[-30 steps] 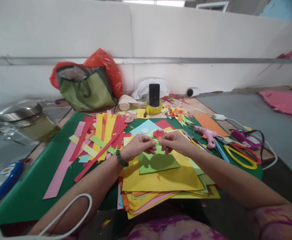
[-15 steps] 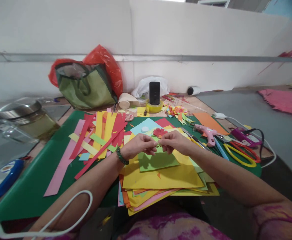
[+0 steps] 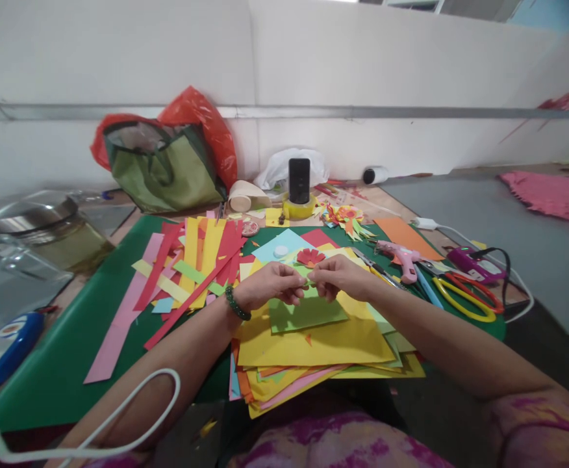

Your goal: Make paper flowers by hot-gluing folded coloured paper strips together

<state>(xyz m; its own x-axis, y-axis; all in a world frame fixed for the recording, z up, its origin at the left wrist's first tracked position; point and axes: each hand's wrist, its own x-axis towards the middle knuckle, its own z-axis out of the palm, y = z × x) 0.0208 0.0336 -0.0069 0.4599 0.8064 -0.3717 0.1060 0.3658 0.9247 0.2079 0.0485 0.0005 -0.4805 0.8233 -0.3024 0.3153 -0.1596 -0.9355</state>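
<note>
My left hand (image 3: 280,284), with a green bead bracelet on the wrist, pinches a small green piece of paper (image 3: 308,281). Fingertips of my right hand (image 3: 332,276) close on the same small piece from the other side. Both hands hover over a green paper sheet (image 3: 308,312), which lies on a stack of yellow paper (image 3: 314,348). Just beyond the fingers sits a red paper flower (image 3: 310,257). A light blue sheet (image 3: 275,244) with a round white item (image 3: 280,251) is behind my left hand.
Paper strips (image 3: 206,253) lie left on the green mat (image 3: 65,338). To the right are a pink glue gun (image 3: 402,257), scissors (image 3: 464,299) and a purple device (image 3: 474,263). A phone (image 3: 299,181) stands behind; a glass jar (image 3: 53,231) is at far left.
The whole view has shifted slightly. Both hands keep their pinch on the small green piece, with hardly any movement of the fingers.
</note>
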